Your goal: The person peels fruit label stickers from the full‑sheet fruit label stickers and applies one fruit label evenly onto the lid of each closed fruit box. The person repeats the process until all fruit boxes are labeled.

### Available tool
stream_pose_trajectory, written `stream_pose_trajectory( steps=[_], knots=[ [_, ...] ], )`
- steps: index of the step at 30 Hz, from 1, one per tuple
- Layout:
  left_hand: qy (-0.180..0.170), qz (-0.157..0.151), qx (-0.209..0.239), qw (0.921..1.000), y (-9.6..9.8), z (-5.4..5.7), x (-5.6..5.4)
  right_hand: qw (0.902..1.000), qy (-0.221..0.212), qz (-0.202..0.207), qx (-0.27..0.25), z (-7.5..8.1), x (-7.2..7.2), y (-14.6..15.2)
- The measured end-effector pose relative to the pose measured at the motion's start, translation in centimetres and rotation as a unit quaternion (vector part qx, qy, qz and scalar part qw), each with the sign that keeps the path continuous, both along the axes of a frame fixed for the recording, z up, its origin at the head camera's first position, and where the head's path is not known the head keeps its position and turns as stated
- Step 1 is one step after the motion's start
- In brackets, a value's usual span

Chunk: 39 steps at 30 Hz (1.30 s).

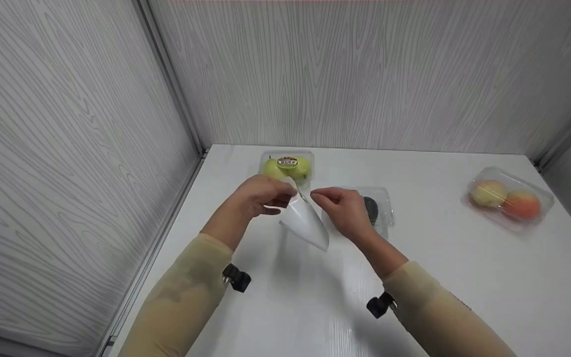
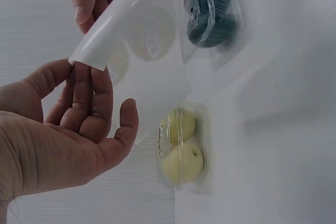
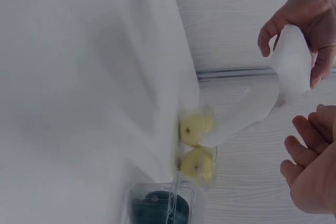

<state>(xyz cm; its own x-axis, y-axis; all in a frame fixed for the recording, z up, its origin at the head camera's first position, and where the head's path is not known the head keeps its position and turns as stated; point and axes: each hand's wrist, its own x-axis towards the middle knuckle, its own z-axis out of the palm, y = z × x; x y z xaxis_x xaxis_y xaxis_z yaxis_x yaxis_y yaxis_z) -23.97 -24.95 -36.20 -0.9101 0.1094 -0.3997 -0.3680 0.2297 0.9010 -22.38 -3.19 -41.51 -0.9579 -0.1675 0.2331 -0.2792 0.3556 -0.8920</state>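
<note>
The left sleeve point(image 1: 179, 302) and the right sleeve point(image 1: 446, 312) are of pale beige colour; the left has a greyish patch; each carries a small black device point(image 1: 238, 278), blocky in shape, with shiny metal-like piece point(image 1: 226, 280).

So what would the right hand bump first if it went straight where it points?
Probably the white sheet the left hand holds, just ahead of the right hand; depth is unclear.
</note>
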Motion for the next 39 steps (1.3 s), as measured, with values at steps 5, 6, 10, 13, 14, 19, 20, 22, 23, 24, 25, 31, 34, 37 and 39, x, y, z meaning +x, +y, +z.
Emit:
stream_pose_trajectory(
  steps=[5, 6, 10, 13, 14, 19, 20, 22, 23, 24, 25, 31, 34, 37, 39],
  knots=[
    [-0.007, -0.011, 0.012, 0.9998, 1.4, -0.1, -0.1, 0.9992, -0.032, 0.008, -0.024, -0.1, -0.1, 0.8],
    [-0.009, -0.013, 0.015, 0.9998, 1.7, -0.2, -0.2, 0.9988, -0.039, 0.01, -0.026, -0.1, 0.0, 0.9],
    [-0.003, -0.02, 0.018, 0.9996, 2.4, -0.2, -0.3, 0.9977, -0.056, 0.017, -0.033, -0.2, 0.1, 1.3],
    [0.004, -0.027, 0.019, 0.9995, 2.9, -0.3, -0.4, 0.9971, -0.059, 0.024, -0.042, -0.3, 0.0, 1.6],
    [0.006, -0.03, 0.019, 0.9993, 3.0, -0.3, -0.4, 0.997, -0.058, 0.027, -0.044, -0.4, 0.0, 1.7],
    [0.01, -0.047, 0.016, 0.9987, 3.5, -0.4, -0.4, 0.9969, -0.055, 0.031, -0.047, -0.5, -0.1, 2.1],
    [0.011, -0.049, 0.014, 0.9987, 3.5, -0.4, -0.4, 0.997, -0.053, 0.031, -0.046, -0.6, -0.1, 2.1],
    [0.013, -0.051, 0.01, 0.9986, 3.6, -0.3, -0.4, 0.9972, -0.051, 0.031, -0.044, -0.6, -0.2, 2.1],
    [0.015, -0.052, 0.007, 0.9985, 3.7, -0.4, -0.4, 0.9973, -0.051, 0.03, -0.044, -0.6, -0.2, 2.1],
    [0.016, -0.053, 0.005, 0.9984, 3.8, -0.4, -0.4, 0.9974, -0.051, 0.029, -0.043, -0.6, -0.2, 2.2],
    [0.016, -0.054, 0.005, 0.9984, 3.8, -0.4, -0.4, 0.9975, -0.051, 0.028, -0.04, -0.6, -0.2, 2.2],
    [0.009, -0.059, 0.016, 0.9981, 4.3, -0.6, -0.6, 0.998, -0.052, 0.023, -0.027, -0.5, -0.3, 2.4],
    [0.009, -0.058, 0.02, 0.9981, 4.4, -0.6, -0.7, 0.9983, -0.048, 0.023, -0.022, -0.4, -0.2, 2.5],
    [0.01, -0.056, 0.019, 0.9982, 4.5, -0.5, -0.7, 0.9981, -0.048, 0.026, -0.026, -0.3, -0.2, 2.5],
    [0.01, -0.055, 0.021, 0.9982, 4.6, -0.5, -0.7, 0.9979, -0.051, 0.025, -0.029, -0.4, -0.2, 2.6]
  ],
)
